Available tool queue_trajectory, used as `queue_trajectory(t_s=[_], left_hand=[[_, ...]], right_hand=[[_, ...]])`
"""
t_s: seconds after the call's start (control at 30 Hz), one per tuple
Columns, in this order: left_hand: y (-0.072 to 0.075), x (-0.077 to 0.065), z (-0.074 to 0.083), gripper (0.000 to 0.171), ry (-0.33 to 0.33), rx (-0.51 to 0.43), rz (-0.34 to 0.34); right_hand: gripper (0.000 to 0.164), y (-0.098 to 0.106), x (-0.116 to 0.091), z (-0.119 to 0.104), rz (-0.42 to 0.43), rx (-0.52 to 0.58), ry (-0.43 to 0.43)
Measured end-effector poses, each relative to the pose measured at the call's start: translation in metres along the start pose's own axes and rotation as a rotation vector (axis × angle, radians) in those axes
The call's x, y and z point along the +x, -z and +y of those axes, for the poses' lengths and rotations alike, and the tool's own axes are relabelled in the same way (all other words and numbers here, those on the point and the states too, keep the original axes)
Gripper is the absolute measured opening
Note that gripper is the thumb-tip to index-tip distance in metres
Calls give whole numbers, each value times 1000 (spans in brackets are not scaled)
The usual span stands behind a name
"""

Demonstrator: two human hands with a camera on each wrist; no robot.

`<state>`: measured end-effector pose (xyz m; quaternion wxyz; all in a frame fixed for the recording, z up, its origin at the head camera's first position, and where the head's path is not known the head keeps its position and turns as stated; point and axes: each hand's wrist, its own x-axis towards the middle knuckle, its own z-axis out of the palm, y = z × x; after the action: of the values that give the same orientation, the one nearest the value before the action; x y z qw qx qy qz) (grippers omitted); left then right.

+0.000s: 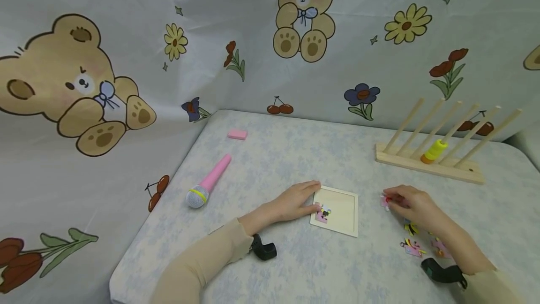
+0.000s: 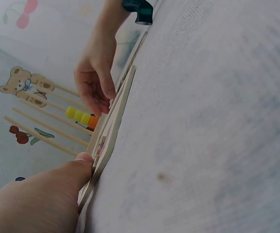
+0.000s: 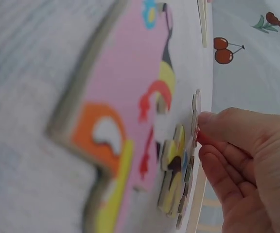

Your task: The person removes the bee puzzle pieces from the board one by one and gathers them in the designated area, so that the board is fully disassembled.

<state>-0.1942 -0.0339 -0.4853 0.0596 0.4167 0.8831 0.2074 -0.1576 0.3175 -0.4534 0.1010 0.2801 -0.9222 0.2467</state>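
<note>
A square wooden puzzle tray (image 1: 345,233) with a pale rim lies on the table. One pink puzzle piece (image 1: 321,218) sits in its lower left corner. My left hand (image 1: 295,201) holds the tray's left side, the thumb reaching over the rim at the piece and the fingertips at the upper left corner. To the right of the tray, my right hand (image 1: 411,205) pinches another pink puzzle piece (image 1: 384,201) between thumb and fingers, low over the table. Several loose puzzle pieces (image 1: 412,247) lie below that hand, partly hidden by the forearm; a pink one (image 3: 123,73) looms large in the right wrist view.
A wooden peg stand (image 1: 430,165) with upright rods stands at the back right, yellow and orange beads (image 1: 434,150) on one rod. At the left lie a pink toy microphone (image 1: 211,179) and a small pink block (image 1: 237,134). A bear-printed cloth hangs behind the table.
</note>
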Motion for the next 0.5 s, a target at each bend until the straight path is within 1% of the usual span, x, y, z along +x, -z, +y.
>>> queue_trajectory(t_s=[0.07,0.13,0.23,0.33,0.4,0.5], left_hand=[[0,0,0,67,-1,1,-2],[0,0,1,67,-2,3,-8],[0,-1,1,67,2,10,-15],[2,-1,2,67,3,9,-11],[3,-1,2,67,1,4,-8],[4,0,3,66,-3,2,-10]], right_hand=[[33,3,1,-4,17,-7,-36],[33,10,3,-14,52,18,-87],[34,20,11,-36,145,139,-151],[35,23,21,-61,213,299,-152],[36,18,27,-77,220,341,-145],[34,-1,34,-94,160,317,-128]])
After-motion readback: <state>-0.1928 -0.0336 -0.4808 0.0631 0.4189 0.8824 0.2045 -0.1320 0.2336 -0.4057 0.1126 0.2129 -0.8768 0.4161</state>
